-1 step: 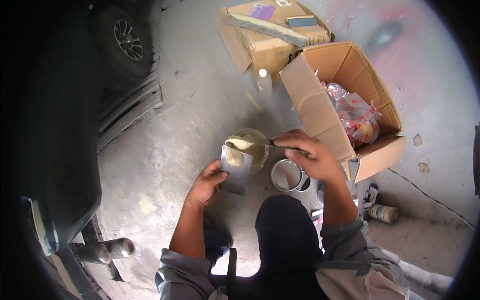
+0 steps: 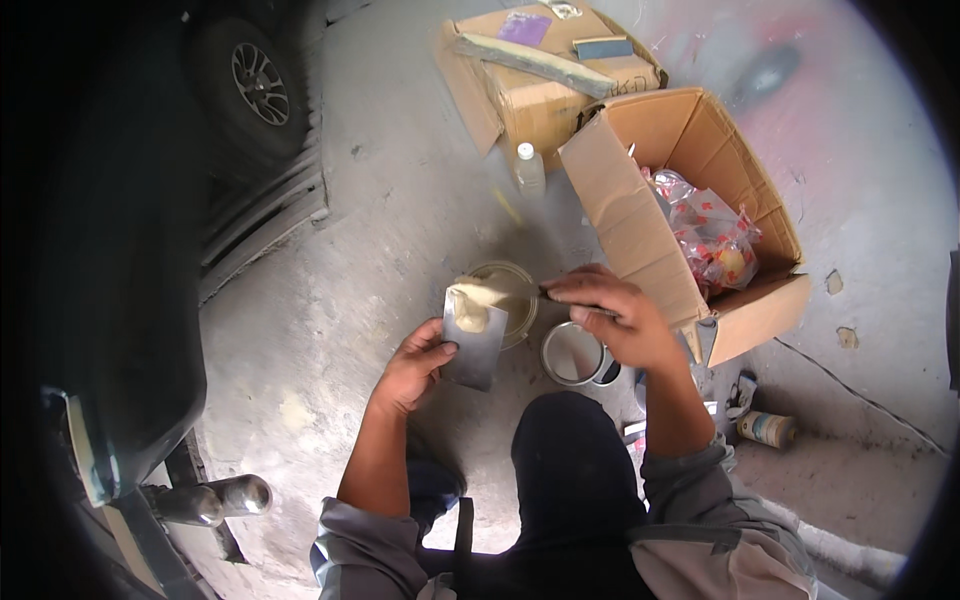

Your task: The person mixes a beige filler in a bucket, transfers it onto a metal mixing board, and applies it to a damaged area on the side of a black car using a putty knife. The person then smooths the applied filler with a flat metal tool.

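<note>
My left hand is closed on the edge of a flat grey metal spreader plate, thumb on top. A lump of cream putty lies on the plate's far end. In my right hand is the handle of a putty knife. Its blade, coated with cream paste, reaches left and meets the putty on the plate. Directly beneath the knife and plate stands a round tub on the floor, partly hidden by them. A round silver tin sits just right of the tub.
An open cardboard box with crumpled plastic stands at the right. Behind it, another box carries a long bar. Near them is a clear bottle. A vehicle wheel is at far left; a small can lies at right.
The knife's coated blade has shifted slightly down onto the plate's far end, its paste now joining the lump there. My left hand and the plate have hardly moved.
</note>
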A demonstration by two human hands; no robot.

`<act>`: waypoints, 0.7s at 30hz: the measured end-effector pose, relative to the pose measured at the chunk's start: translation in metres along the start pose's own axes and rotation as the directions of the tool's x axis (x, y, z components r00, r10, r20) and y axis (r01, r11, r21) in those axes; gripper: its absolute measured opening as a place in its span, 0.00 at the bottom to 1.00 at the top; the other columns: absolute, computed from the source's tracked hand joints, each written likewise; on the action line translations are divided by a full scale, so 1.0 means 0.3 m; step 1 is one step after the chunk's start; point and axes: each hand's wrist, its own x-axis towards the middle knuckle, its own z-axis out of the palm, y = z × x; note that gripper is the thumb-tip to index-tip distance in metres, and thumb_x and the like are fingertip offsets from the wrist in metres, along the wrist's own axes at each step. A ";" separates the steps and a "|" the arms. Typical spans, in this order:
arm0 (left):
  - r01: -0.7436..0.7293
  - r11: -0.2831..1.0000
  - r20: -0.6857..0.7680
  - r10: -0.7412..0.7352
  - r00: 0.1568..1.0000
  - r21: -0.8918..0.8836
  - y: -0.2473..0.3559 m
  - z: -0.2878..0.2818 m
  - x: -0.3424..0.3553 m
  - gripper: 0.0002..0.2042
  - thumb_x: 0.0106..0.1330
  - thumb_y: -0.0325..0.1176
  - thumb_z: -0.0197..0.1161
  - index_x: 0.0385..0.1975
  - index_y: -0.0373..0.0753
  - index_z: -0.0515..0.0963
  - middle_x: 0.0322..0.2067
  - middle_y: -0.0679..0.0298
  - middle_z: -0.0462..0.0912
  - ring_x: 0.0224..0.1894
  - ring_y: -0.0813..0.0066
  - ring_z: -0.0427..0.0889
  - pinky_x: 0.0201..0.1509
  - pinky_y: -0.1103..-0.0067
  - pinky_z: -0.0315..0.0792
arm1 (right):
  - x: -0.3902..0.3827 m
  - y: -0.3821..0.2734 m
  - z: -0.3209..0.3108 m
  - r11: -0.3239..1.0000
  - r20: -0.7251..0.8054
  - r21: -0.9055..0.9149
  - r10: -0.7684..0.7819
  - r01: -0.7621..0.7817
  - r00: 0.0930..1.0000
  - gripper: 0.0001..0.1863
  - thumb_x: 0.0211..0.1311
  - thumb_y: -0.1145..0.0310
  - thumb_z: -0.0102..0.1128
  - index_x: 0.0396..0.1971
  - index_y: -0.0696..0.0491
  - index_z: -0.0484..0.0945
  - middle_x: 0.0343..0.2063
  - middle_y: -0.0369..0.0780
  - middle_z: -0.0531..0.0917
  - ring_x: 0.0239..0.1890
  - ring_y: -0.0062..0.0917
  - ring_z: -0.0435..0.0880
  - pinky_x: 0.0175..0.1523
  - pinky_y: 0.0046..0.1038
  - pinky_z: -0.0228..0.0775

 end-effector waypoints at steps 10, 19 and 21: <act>-0.224 0.939 0.196 0.176 0.965 0.261 0.316 0.253 -0.142 0.16 0.69 0.20 0.53 0.57 0.32 0.70 0.46 0.66 0.80 0.47 0.82 0.76 0.53 0.84 0.68 | -0.048 -0.218 -0.011 0.917 -0.123 -0.250 -0.350 0.313 0.929 0.20 0.49 0.87 0.54 0.43 0.55 0.80 0.48 0.45 0.82 0.52 0.42 0.81 0.59 0.42 0.72; -0.274 0.867 0.163 0.225 0.961 0.416 0.357 0.369 -0.214 0.17 0.69 0.20 0.55 0.58 0.32 0.69 0.49 0.64 0.80 0.51 0.79 0.75 0.56 0.82 0.67 | -0.022 -0.295 -0.032 0.883 -0.134 -0.376 -0.352 0.281 0.926 0.20 0.52 0.81 0.58 0.48 0.52 0.80 0.45 0.41 0.79 0.47 0.39 0.79 0.50 0.34 0.75; -0.253 0.853 0.145 0.209 0.967 0.457 0.349 0.374 -0.219 0.17 0.69 0.21 0.54 0.58 0.31 0.69 0.49 0.64 0.80 0.51 0.79 0.76 0.56 0.82 0.67 | -0.015 -0.297 -0.035 0.888 -0.131 -0.389 -0.318 0.246 0.939 0.20 0.54 0.80 0.57 0.48 0.52 0.81 0.45 0.41 0.79 0.48 0.38 0.78 0.50 0.33 0.75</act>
